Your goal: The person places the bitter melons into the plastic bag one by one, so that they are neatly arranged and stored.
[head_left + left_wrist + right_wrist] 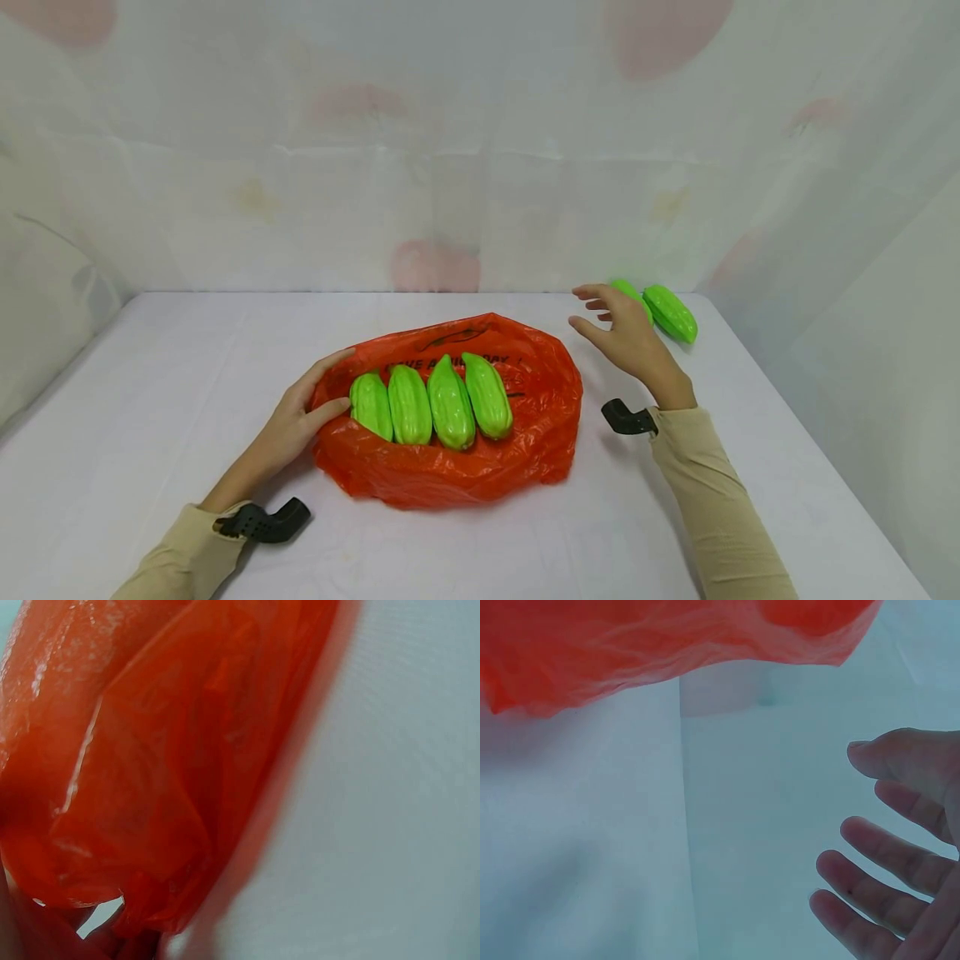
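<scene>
A red plastic bag [540, 408] with dark printing lies spread on the table. Several glossy, bright green ridged gourds [452, 408] sit side by side at its mouth, tips pointing away from me. At the bag's left side, my left hand [303, 412] holds the plastic edge, thumb near the leftmost gourd. Red film [165, 750] fills much of the left wrist view, hiding most of that hand. My right hand [626, 333] is raised right of the bag, fingers spread and holding nothing. Just beyond it are two more green gourds [671, 314], one partly hidden by the hand.
A white cloth covers the table [150, 433]. Behind it hangs a pale curtain [540, 208] with faded fruit prints, which continues along both sides. Each wrist carries a black camera mount [270, 523].
</scene>
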The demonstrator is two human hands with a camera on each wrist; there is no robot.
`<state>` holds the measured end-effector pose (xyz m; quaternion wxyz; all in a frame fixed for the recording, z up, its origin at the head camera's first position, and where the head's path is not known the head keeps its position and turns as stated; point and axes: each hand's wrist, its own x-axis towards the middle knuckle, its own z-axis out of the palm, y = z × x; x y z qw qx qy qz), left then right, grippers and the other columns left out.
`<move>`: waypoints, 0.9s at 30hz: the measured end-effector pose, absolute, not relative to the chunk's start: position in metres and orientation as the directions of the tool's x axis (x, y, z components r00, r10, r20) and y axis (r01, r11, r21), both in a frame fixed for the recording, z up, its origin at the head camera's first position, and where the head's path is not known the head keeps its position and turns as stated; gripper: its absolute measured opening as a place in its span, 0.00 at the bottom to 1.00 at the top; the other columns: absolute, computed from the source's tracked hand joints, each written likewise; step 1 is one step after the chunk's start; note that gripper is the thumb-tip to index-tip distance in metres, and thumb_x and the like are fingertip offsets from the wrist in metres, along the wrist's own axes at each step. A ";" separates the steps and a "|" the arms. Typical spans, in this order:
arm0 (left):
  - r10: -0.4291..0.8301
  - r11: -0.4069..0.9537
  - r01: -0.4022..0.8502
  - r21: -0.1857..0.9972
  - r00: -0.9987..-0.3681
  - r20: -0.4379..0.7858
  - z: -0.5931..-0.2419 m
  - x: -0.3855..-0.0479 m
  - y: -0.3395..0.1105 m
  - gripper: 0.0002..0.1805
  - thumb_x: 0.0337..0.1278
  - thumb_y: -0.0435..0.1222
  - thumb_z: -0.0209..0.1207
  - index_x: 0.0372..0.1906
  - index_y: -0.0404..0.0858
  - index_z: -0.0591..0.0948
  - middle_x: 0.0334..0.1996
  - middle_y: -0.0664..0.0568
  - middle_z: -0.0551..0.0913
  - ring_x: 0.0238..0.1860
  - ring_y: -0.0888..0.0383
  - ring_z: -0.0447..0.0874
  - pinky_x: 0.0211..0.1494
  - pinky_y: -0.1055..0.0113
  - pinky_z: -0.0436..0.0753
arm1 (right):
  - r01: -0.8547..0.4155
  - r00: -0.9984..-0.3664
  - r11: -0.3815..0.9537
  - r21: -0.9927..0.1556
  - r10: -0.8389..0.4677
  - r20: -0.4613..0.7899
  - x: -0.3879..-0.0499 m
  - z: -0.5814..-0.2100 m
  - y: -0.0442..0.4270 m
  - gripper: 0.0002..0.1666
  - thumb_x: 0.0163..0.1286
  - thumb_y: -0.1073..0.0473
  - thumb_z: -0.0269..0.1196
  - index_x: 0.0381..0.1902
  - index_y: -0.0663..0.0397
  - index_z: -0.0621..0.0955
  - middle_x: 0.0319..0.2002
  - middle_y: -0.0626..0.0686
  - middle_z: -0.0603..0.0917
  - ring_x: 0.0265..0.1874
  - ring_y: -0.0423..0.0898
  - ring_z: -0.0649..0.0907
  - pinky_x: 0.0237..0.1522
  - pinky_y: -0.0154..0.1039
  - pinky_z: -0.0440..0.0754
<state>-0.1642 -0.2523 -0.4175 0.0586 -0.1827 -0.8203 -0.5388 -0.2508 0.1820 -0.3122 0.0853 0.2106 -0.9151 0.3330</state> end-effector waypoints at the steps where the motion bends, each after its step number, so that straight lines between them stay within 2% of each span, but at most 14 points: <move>1: 0.237 0.350 0.363 0.863 -0.926 0.294 -0.418 -0.164 -0.252 0.32 0.67 0.28 0.54 0.75 0.43 0.63 0.69 0.39 0.68 0.63 0.76 0.67 0.62 0.87 0.64 | -0.440 -0.898 0.692 -0.572 -0.326 0.296 -0.251 -0.313 0.183 0.25 0.68 0.62 0.64 0.62 0.63 0.75 0.59 0.64 0.79 0.57 0.63 0.80 0.56 0.57 0.79; 27: 0.240 0.339 0.370 0.865 -0.923 0.301 -0.416 -0.163 -0.251 0.32 0.67 0.28 0.53 0.75 0.41 0.63 0.69 0.38 0.68 0.62 0.76 0.67 0.61 0.86 0.66 | -0.372 -0.928 0.747 -0.551 -0.276 0.252 -0.265 -0.333 0.199 0.27 0.70 0.61 0.63 0.64 0.64 0.73 0.62 0.65 0.77 0.60 0.64 0.77 0.62 0.59 0.75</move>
